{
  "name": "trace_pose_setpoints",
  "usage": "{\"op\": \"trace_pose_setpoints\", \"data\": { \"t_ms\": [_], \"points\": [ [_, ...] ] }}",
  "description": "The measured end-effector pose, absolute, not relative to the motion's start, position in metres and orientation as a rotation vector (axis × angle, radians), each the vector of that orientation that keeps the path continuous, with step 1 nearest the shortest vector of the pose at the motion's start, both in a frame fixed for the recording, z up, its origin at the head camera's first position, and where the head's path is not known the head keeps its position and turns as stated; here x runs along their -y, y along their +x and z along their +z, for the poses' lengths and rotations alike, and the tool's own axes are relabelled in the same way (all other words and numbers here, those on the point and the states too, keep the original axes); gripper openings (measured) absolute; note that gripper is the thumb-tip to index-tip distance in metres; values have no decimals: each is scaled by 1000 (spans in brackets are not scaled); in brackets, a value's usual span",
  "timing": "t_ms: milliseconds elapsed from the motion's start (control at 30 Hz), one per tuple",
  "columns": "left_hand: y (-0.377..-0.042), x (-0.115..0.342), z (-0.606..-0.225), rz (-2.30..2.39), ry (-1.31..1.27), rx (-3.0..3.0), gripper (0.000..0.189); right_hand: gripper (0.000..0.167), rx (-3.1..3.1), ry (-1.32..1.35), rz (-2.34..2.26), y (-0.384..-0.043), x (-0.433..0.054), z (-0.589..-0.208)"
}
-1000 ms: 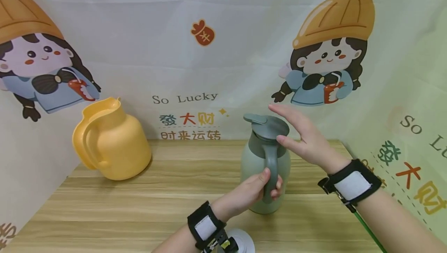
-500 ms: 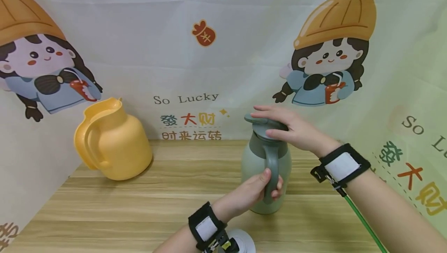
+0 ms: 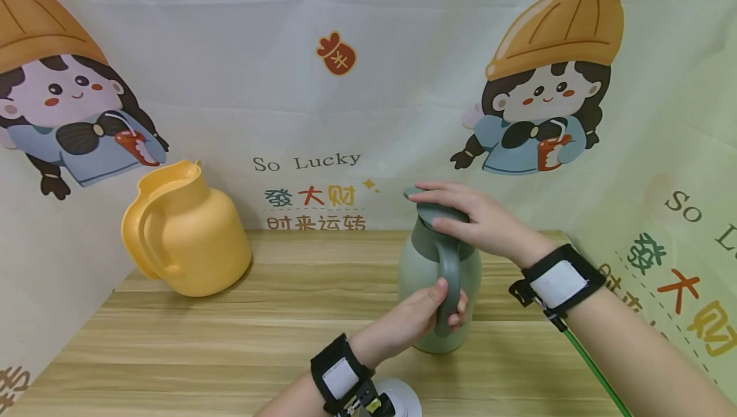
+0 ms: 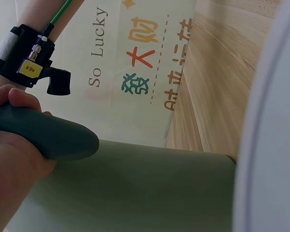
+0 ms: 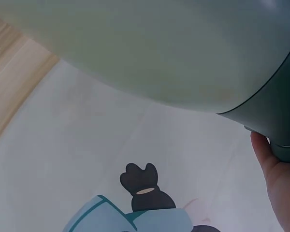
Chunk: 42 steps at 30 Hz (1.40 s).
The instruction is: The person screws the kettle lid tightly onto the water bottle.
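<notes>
My left hand [image 3: 427,309] grips the bulbous pale-green jug [image 3: 417,270] by its curved grey handle [image 3: 450,270], my straight-fingered right hand [image 3: 483,220] covers its round grey lid [image 3: 439,213], presumably steadying, and next needs firmness.

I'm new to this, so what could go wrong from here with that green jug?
Two things, perhaps. The left hand holds the jug only by its handle, so if the right hand twists or pushes the lid, the body might swivel or tip on the table. Also, the right hand lies over the lid with its fingertips at the small lever, so it might press that by accident.
</notes>
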State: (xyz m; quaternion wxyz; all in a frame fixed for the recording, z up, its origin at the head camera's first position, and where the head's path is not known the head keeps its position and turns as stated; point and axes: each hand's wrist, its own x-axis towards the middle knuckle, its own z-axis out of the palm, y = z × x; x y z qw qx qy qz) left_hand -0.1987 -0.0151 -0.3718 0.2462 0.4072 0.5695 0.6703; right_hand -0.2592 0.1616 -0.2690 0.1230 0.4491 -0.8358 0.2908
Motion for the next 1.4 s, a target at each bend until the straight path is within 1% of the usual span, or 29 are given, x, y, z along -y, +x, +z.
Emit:
{"op": "trace_pose_setpoints", "data": {
  "t_ms": [633,1100,1267,1400],
  "points": [
    [-198,15,-369,1821,1116,-1556,69,47,2543,906,543,-239,-138,-270],
    [-198,15,-369,1862,1095,-1548,63,50,2645,590,399,-226,-115,-267],
    [-198,15,-369,1849,1087,-1564,68,53,2690,535,417,-224,-113,-265],
    [-198,15,-371,1846,1084,-1564,67,57,2736,549,544,-224,-119,-260]
  ]
}}
